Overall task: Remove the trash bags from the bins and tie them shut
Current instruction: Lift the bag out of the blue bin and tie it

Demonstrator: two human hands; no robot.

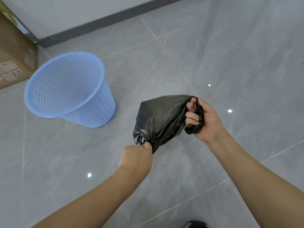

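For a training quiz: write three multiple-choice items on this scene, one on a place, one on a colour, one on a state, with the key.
1. Where does the mesh waste bin stand?
A. On the floor, next to the cardboard box
B. On a table
C. Between the person's arms

2. What colour is the trash bag?
A. White
B. Blue
C. Black

3. How is the bag held?
A. One hand only
B. Both hands grip bunched ends
C. Lying loose on the floor

Key: 1 A, the bin sits on the grey floor tiles near the cardboard box. 2 C, the plastic is black. 3 B, the left hand and the right hand each grip a gathered end.
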